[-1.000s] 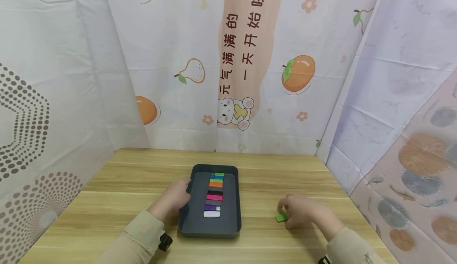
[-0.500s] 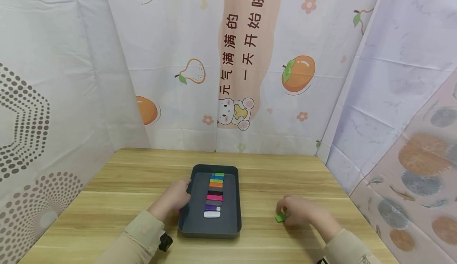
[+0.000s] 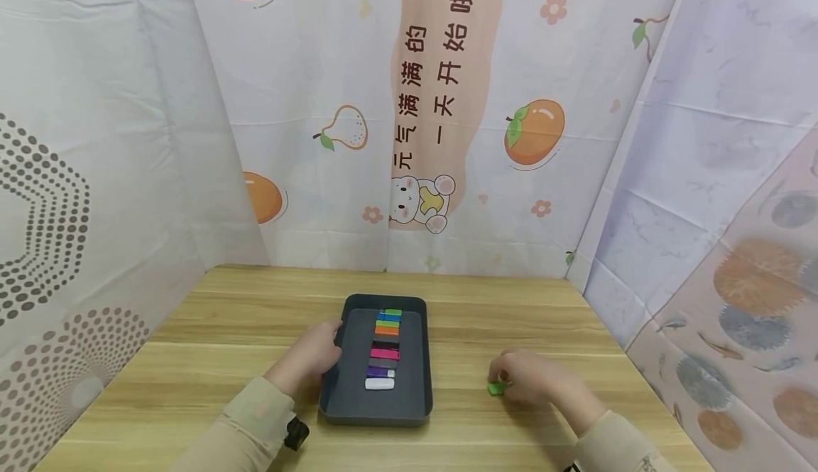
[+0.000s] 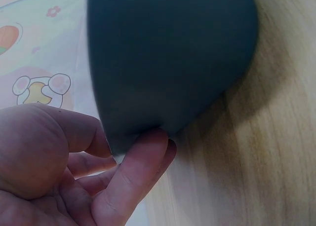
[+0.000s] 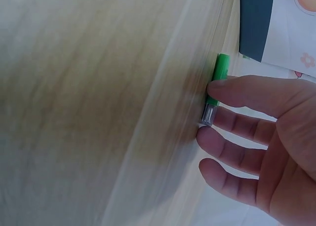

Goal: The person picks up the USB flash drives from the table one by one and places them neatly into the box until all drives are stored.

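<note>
My left hand (image 3: 313, 351) grips the left wall of a dark grey tray (image 3: 418, 401); in the left wrist view its fingers close on the tray's edge (image 4: 163, 63). Inside the tray lies a column of several small sticks, among them a white one (image 3: 380, 384), a purple one (image 3: 377, 372) with a pale end, a pink one (image 3: 385, 353) and an orange one (image 3: 386, 330). To the tray's right, my right hand (image 3: 527, 376) pinches a green USB stick (image 5: 220, 68) low at the tabletop. Its silvery plug end shows below the thumb in the right wrist view; the other fingers are loosely bent.
The wooden table (image 3: 255, 302) carries the tray near its middle. A printed white curtain (image 3: 319, 195) hangs behind the far edge, with more cloth at the left (image 3: 160, 138) and the right (image 3: 664, 138). The tray's raised rim stands between the sticks and my right hand.
My right hand has shifted slightly left toward the tray, and the green USB stick has come left with it. The left hand and the tray stay where they were.
</note>
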Demonstrator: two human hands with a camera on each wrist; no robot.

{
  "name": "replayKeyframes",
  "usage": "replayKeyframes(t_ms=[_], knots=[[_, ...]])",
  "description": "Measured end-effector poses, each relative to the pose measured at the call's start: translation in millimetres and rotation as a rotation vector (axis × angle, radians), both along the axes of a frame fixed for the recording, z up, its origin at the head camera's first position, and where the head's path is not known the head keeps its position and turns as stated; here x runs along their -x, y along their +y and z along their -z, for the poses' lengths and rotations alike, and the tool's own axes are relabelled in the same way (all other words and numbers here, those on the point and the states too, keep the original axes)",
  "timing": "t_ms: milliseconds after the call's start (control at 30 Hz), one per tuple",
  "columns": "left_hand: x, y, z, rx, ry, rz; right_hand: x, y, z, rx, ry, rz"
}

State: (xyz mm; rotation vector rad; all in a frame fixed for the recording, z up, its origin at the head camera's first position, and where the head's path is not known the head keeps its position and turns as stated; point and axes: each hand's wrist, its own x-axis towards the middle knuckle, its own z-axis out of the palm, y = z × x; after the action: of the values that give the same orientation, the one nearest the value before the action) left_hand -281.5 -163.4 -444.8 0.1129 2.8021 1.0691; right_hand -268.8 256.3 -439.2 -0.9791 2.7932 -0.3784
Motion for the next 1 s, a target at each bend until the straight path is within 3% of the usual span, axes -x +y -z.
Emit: replayKeyframes(t_ms=[500,733,1000], knots=[[-0.6,0.1,0.2,-0.008,0.007,0.001,4.1,-3.0,3.4,-0.001,0.015,-0.017],[-1.0,-0.5,-0.3,-0.001,0.009,0.010,5.6,-6.4,-0.5,0.017,-0.001,0.017],[-0.4,-0.5,0.4,-0.014,0.007,0.009,15.5,-5.5,-7.0,0.094,0.066,-0.015]])
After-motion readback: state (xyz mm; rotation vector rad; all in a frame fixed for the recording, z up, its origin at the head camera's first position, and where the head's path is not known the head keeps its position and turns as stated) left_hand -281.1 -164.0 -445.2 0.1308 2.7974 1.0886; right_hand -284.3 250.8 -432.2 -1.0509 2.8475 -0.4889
